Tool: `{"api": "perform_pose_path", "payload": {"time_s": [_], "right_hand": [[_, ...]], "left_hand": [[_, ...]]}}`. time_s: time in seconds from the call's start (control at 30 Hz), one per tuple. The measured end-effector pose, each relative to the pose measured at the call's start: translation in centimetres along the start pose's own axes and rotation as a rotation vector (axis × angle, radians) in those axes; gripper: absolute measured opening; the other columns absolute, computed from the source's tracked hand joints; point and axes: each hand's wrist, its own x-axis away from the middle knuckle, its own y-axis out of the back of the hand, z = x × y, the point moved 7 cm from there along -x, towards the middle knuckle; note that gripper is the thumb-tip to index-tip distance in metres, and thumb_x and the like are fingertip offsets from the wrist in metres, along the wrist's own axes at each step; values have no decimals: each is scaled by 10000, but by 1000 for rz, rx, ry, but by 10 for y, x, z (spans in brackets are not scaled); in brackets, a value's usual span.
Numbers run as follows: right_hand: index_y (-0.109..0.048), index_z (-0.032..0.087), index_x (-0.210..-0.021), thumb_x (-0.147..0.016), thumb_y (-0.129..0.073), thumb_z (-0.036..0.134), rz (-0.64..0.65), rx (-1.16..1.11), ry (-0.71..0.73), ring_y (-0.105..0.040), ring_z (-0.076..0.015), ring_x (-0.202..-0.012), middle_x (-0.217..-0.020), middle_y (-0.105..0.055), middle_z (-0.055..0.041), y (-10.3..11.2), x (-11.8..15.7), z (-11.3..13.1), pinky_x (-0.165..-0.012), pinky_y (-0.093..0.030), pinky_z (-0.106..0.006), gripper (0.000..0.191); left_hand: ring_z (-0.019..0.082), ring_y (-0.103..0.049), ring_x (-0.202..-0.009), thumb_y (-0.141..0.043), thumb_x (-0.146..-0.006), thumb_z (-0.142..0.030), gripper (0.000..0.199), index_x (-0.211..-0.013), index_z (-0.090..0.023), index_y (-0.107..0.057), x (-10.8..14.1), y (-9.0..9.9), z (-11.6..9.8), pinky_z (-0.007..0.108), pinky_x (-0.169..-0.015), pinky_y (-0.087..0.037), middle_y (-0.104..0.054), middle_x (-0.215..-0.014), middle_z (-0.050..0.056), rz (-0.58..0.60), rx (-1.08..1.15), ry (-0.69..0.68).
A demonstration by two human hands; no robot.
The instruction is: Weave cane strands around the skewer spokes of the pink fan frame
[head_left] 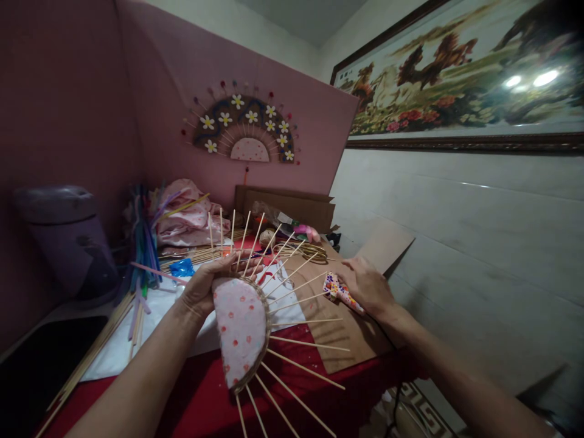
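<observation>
My left hand (214, 283) grips the upper edge of a half-round panel (241, 331) covered in pale pink cloth with small red flower prints. Thin wooden sticks (310, 342) fan out from its curved, cord-trimmed edge, some passing in front of my fingers. Over the brown board on the right, my right hand (369, 289) is closed on a flower-patterned glue gun (335, 287) with a dark cord. Its nozzle end lies near the tips of several sticks. Part of the glue gun is hidden by my hand.
A finished-looking fan (250, 118) with white flowers hangs on the pink backboard (159, 79). Pipe cleaners (141, 237), bunched pink cloth (187, 213), a coil of cord (314, 252), a lidded tumbler (68, 243) and a cardboard box (287, 207) stand around the red-covered table (292, 389).
</observation>
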Motion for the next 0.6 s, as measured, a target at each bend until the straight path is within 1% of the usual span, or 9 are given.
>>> {"api": "perform_pose_path", "payload": {"time_s": [0.03,0.07,0.1,0.17,0.23,0.3,0.37,0.5,0.6], "right_hand": [[-594,156,-948,-860,-426,308,-108,-64,78,-536,-235,-960,-999,-586,-117,17,-1,16,-842,-387,-349,243],[-597,169,-884,-870,-418,287,-187,-129,170,-523,-224,-982,-986,-587,-102,31,-1,35,-864,-375,-345,215],[-591,175,-876,-867,-431,264,-238,-181,261,-517,-217,-988,-983,-586,-92,42,1,53,-870,-371,-345,183],[-591,188,-868,-851,-457,225,-279,-209,409,-509,-221,-978,-964,-588,-76,52,4,86,-872,-361,-373,140],[-596,187,-858,-838,-476,218,-299,-205,476,-505,-220,-946,-919,-585,-71,53,3,108,-870,-355,-385,126],[-600,186,-858,-827,-490,223,-295,-164,488,-491,-224,-929,-900,-576,-71,48,-1,120,-873,-344,-395,120],[-602,186,-864,-809,-505,217,-276,-99,484,-475,-231,-926,-912,-568,-78,41,-8,126,-878,-328,-404,116],[-598,172,-812,-780,-510,162,-237,28,500,-464,-233,-906,-893,-567,-89,32,-18,130,-841,-327,-379,94],[-586,169,-788,-800,-484,144,-237,89,542,-462,-218,-880,-877,-570,-81,31,-20,132,-809,-321,-358,106]], "left_hand": [[281,-666,-820,-517,-757,-135,184,-873,-99,-655,0,-1,0,379,-682,-546,-694,-920,183,4,4,1],[281,-666,-820,-518,-757,-136,180,-868,-101,-655,0,-1,0,383,-687,-545,-695,-919,181,12,6,2],[281,-666,-820,-520,-759,-139,179,-868,-101,-656,-1,-1,1,386,-696,-543,-695,-918,179,22,8,2],[274,-668,-804,-523,-761,-143,183,-877,-102,-658,-2,-1,1,384,-701,-542,-698,-914,173,41,9,-2],[267,-670,-794,-526,-762,-144,185,-885,-102,-659,-3,1,1,377,-697,-542,-699,-910,167,54,9,-9],[271,-666,-812,-526,-765,-145,194,-898,-96,-658,-4,2,1,377,-704,-539,-697,-912,173,74,1,-22],[279,-660,-840,-521,-771,-149,213,-925,-86,-654,-5,1,1,381,-717,-535,-693,-922,183,106,-10,-32],[277,-654,-867,-513,-781,-152,227,-945,-83,-653,-7,2,2,367,-733,-529,-685,-952,192,132,-20,-31],[280,-651,-878,-517,-778,-154,219,-932,-85,-656,-7,1,2,375,-751,-524,-688,-947,188,133,-20,-41]]}}
